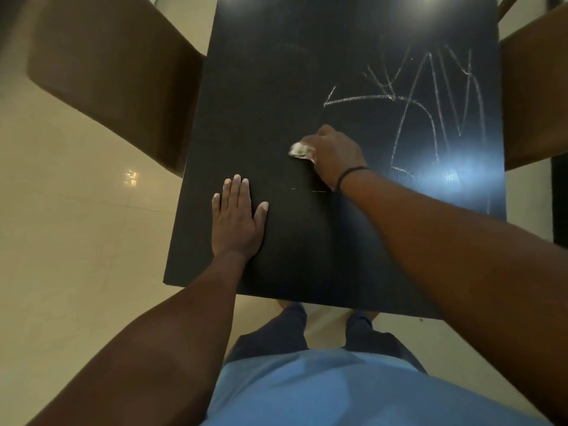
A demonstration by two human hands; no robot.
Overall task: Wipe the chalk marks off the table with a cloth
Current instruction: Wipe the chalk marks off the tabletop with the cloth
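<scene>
A black table (270, 96) fills the middle of the head view. White chalk marks (430, 96) cover its right half, and a thin faint chalk line (310, 190) runs near my right wrist. My right hand (335, 152) grips a small crumpled white cloth (299, 150) and holds it down on the tabletop, left of the scribbles. My left hand (238, 216) lies flat on the table near the front left, fingers straight and together, holding nothing.
A brown chair (101, 66) stands at the table's left side and another brown chair (534, 99) at its right. Pale tiled floor (76, 226) surrounds the table. My legs stand at the near table edge (276, 298).
</scene>
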